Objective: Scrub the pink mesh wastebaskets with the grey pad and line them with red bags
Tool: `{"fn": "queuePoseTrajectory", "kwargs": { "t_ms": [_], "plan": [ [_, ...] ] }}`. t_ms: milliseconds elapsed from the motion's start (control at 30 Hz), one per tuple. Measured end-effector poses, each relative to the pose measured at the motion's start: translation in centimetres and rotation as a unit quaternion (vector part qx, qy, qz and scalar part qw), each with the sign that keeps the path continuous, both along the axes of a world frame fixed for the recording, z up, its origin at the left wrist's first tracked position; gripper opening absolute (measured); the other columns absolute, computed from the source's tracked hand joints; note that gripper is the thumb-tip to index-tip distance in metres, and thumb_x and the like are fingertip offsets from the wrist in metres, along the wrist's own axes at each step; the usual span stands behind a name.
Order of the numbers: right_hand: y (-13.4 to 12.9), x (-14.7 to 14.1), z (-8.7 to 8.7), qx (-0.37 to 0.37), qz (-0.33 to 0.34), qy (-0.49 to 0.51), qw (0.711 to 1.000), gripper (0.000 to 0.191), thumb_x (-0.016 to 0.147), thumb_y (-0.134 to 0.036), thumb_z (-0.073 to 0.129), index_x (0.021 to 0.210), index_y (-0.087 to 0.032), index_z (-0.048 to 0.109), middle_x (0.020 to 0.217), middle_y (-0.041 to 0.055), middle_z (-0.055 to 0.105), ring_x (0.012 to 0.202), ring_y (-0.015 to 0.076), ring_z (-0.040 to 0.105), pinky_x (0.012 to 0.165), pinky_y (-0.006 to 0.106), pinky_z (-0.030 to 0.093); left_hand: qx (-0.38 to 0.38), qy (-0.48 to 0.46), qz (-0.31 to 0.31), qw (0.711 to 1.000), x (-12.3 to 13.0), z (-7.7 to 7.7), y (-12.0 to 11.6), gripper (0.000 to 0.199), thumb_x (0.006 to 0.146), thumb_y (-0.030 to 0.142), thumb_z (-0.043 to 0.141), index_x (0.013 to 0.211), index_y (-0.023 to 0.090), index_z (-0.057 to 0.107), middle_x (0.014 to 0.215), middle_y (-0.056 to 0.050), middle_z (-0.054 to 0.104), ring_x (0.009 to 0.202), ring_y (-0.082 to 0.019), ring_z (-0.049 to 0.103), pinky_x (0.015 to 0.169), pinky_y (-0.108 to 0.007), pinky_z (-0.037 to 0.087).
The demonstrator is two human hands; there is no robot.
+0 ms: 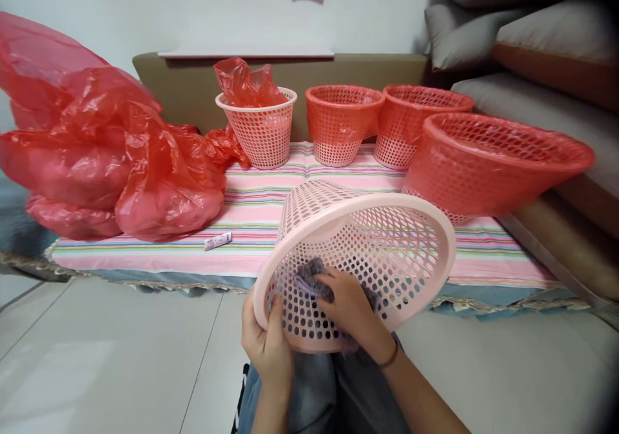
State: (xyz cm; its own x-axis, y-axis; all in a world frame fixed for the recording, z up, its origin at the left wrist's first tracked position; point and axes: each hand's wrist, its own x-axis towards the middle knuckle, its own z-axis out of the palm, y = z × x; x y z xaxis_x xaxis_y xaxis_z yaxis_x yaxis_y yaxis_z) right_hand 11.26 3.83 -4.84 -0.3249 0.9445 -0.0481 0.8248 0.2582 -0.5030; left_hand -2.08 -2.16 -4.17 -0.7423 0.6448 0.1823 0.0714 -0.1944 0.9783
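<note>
Head view: the left hand (267, 337) grips the tilted pink basket (355, 247) by its rim, thumb inside. The right hand (349, 306), inside this basket, holds a gray cloth (309, 278) against the wall. Beyond both hands: three red-lined baskets (341, 121), striped cover (254, 218).

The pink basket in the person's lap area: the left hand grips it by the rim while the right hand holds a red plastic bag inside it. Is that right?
Not quite: the head view shows the right hand holding a grey cloth, not a red plastic bag, inside the pink basket. The left hand does grip it by the rim.
</note>
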Motion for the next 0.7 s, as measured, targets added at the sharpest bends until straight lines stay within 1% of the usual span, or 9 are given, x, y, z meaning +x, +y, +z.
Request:
{"fn": "queuePoseTrajectory", "kwargs": {
  "t_ms": [100, 200, 300, 367, 467, 533, 633, 700],
  "plan": [
    [-4.4, 1.4, 0.7, -0.034, 0.002, 0.048, 0.998, 0.050, 0.071, -0.017, 0.061, 0.120, -0.024, 0.071, 0.130, 0.0076, 0.064, 0.116, 0.0274, 0.058, 0.104, 0.041, 0.041, 0.000, -0.013, 0.012, 1.000, 0.1, 0.0, 0.1, 0.031, 0.078, 0.031, 0.076, 0.108, 0.024, 0.072, 0.105, -0.001, 0.072, 0.099, -0.020, 0.066, 0.094, -0.034, 0.048],
    [-7.4, 2.4, 1.3, -0.085, 0.001, 0.080, 0.993, 0.057, 0.067, -0.012, 0.058, 0.120, -0.026, 0.071, 0.135, 0.0073, 0.061, 0.123, 0.0296, 0.054, 0.109, 0.046, 0.039, 0.006, -0.038, 0.004, 0.999, -0.1, 0.2, 0.3, 0.028, 0.077, 0.031, 0.078, 0.103, 0.024, 0.073, 0.098, 0.000, 0.073, 0.094, -0.018, 0.066, 0.093, -0.032, 0.048],
    [-8.8, 2.7, 1.4, -0.116, 0.004, 0.094, 0.989, 0.062, 0.065, -0.011, 0.055, 0.123, -0.027, 0.069, 0.140, 0.0069, 0.057, 0.128, 0.0302, 0.052, 0.111, 0.048, 0.038, 0.019, -0.058, -0.018, 0.998, -0.4, 0.3, 1.0, 0.028, 0.077, 0.032, 0.078, 0.103, 0.024, 0.073, 0.096, 0.000, 0.073, 0.094, -0.018, 0.066, 0.093, -0.032, 0.049],
    [-8.7, 2.8, 1.3, -0.114, 0.003, 0.106, 0.988, 0.062, 0.065, -0.011, 0.054, 0.124, -0.026, 0.069, 0.142, 0.0073, 0.055, 0.130, 0.0300, 0.051, 0.113, 0.049, 0.037, 0.028, -0.064, -0.030, 0.997, -0.4, 0.4, 1.8, 0.028, 0.077, 0.033, 0.078, 0.103, 0.023, 0.073, 0.098, -0.001, 0.072, 0.097, -0.019, 0.066, 0.094, -0.033, 0.049],
    [-7.0, 2.9, 1.1, -0.082, -0.007, 0.118, 0.990, 0.061, 0.067, -0.011, 0.054, 0.124, -0.025, 0.068, 0.141, 0.0089, 0.056, 0.130, 0.0294, 0.051, 0.113, 0.049, 0.038, 0.045, -0.045, -0.054, 0.996, -0.3, 0.8, 3.7, 0.025, 0.078, 0.032, 0.076, 0.101, 0.022, 0.074, 0.098, -0.001, 0.072, 0.100, -0.020, 0.066, 0.096, -0.034, 0.048],
    [-4.7, 3.2, 1.1, -0.037, -0.022, 0.119, 0.992, 0.059, 0.068, -0.012, 0.055, 0.124, -0.023, 0.068, 0.140, 0.0104, 0.056, 0.129, 0.0295, 0.052, 0.112, 0.049, 0.039, 0.058, -0.024, -0.084, 0.994, -0.2, 1.6, 5.5, 0.024, 0.080, 0.030, 0.074, 0.102, 0.022, 0.073, 0.099, -0.001, 0.072, 0.101, -0.020, 0.065, 0.097, -0.033, 0.047],
    [0.5, 3.9, 1.8, 0.050, -0.074, 0.109, 0.990, 0.054, 0.073, -0.017, 0.057, 0.127, -0.019, 0.065, 0.138, 0.0125, 0.056, 0.127, 0.0291, 0.053, 0.111, 0.046, 0.040, 0.066, 0.007, -0.137, 0.988, -0.3, 3.8, 8.7, 0.025, 0.081, 0.026, 0.070, 0.106, 0.022, 0.072, 0.101, -0.001, 0.072, 0.101, -0.020, 0.065, 0.096, -0.032, 0.047],
    [4.5, 4.3, 2.4, 0.085, -0.112, 0.080, 0.987, 0.052, 0.078, -0.021, 0.058, 0.129, -0.017, 0.063, 0.135, 0.0136, 0.057, 0.123, 0.0286, 0.054, 0.108, 0.043, 0.042, 0.068, 0.040, -0.169, 0.982, -0.4, 5.5, 10.9, 0.026, 0.081, 0.024, 0.068, 0.106, 0.022, 0.071, 0.103, -0.001, 0.073, 0.101, -0.020, 0.065, 0.095, -0.031, 0.047]
  ]
}}
